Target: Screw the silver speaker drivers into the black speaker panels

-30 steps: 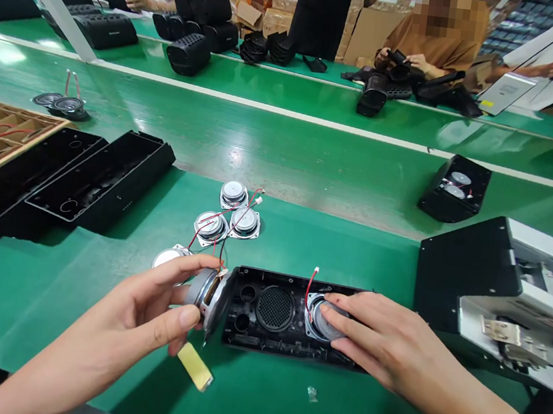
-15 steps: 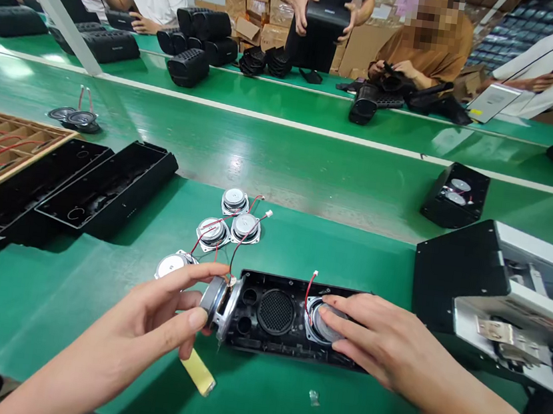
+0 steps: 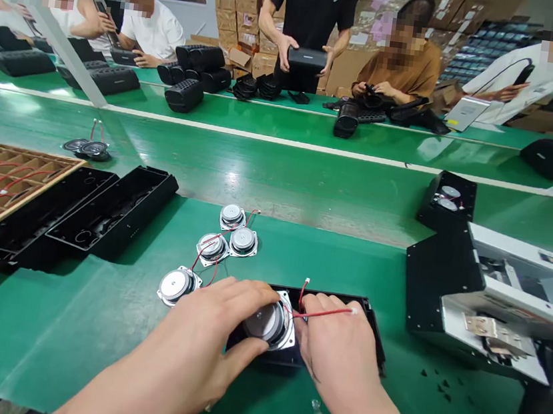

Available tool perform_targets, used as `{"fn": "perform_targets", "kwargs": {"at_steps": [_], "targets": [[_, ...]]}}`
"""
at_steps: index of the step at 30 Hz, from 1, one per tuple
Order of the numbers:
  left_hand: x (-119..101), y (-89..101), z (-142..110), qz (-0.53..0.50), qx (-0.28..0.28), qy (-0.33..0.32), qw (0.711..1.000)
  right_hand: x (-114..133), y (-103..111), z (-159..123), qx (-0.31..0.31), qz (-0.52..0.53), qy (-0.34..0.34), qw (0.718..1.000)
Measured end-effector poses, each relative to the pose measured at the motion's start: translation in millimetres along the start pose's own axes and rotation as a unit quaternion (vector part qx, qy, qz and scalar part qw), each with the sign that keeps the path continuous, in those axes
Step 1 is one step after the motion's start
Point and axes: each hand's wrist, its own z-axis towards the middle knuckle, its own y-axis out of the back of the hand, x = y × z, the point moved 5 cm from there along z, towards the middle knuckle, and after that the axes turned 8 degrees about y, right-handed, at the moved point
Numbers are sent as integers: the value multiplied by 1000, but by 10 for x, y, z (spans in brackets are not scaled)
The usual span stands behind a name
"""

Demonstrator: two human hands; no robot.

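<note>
My left hand (image 3: 210,340) grips a round silver speaker driver (image 3: 269,324) and holds it over the left part of a black speaker housing (image 3: 371,336) lying on the green mat. My right hand (image 3: 335,345) rests on the housing just right of the driver, touching the driver's edge, and a red wire (image 3: 324,315) runs across its fingers. Most of the housing is hidden under both hands. Several loose silver drivers (image 3: 230,231) with red wires lie just beyond, and one more driver (image 3: 177,285) sits left of my left hand.
Two empty black housings (image 3: 115,211) and a cardboard divider tray (image 3: 2,177) lie at the left. A black-and-white fixture machine (image 3: 497,294) stands at the right. A housing with drivers (image 3: 446,199) sits on the conveyor belt. Other people work across the belt.
My left hand carried the driver from the housing's left end onto the housing. My right hand slid left off the right-hand driver. The view tilted up.
</note>
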Motion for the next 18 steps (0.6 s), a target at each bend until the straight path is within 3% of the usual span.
{"fn": "perform_targets", "kwargs": {"at_steps": [4,10,18], "targets": [[-149,-208,118,97,57,-54,992,-75,47,-94,-45,58,-31,997],[-236,-494,256,231,91,-79,966,-153,214,-370,-87,136,-43,986],[-73,-579,323,216,91,-63,970,-231,143,-538,-139,183,3,973]]}}
